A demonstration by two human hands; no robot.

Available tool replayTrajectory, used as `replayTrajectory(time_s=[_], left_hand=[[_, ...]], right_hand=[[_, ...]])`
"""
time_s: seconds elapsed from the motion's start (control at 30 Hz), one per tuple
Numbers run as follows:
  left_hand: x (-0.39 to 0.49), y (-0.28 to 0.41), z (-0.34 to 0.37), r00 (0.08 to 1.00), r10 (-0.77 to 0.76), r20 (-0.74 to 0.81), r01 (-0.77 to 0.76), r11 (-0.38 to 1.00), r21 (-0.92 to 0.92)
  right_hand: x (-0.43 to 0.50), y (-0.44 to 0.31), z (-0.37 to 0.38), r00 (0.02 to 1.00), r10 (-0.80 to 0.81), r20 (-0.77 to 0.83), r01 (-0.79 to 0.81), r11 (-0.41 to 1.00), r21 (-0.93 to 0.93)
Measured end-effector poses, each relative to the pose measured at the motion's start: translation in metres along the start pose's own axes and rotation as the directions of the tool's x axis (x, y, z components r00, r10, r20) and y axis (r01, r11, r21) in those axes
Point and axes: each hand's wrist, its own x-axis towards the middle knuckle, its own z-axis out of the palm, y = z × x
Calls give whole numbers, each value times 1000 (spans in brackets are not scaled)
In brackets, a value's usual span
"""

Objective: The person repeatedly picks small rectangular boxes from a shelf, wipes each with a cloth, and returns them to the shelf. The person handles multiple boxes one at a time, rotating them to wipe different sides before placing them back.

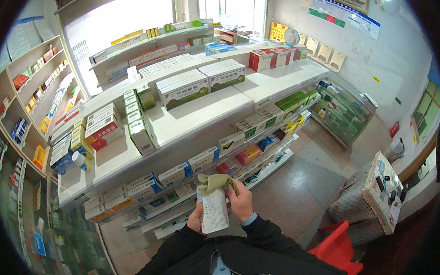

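A white carton [214,213] with printed writing is held upright in front of my chest. My left hand [196,219] grips its left side. In my right hand [241,201] is an olive-green cloth [217,184], draped over the carton's upper end. Beyond both hands stands a white shelf unit [202,127] stocked with medicine boxes. White-and-blue cartons [173,173] fill the tier just past my hands. On its top are long white-and-green boxes [185,89], a row of green-and-white boxes [138,127] and a small white bottle [81,161].
Glass display cases stand at the left [76,238] and far right [344,110]. A red plastic chair [339,252] is close on my right, beside a cloth-covered table [383,191] with small items. Tiled floor [288,189] runs between the shelf unit and that table.
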Motion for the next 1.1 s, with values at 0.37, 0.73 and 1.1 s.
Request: replayTrajectory(time_s=[0.37,0.73,1.1], left_hand=[[38,1,-41,980,173,-96,-177,983,-38],[28,4,-30,998,25,-56,-49,881,-470],[19,12,-20,994,57,-94,-94,883,-459]], right_hand=[[-46,-22,9,603,-642,473,753,654,-73],[-31,-9,1,761,-638,118,647,732,-213],[-22,-17,0,854,-468,227,506,847,-162]])
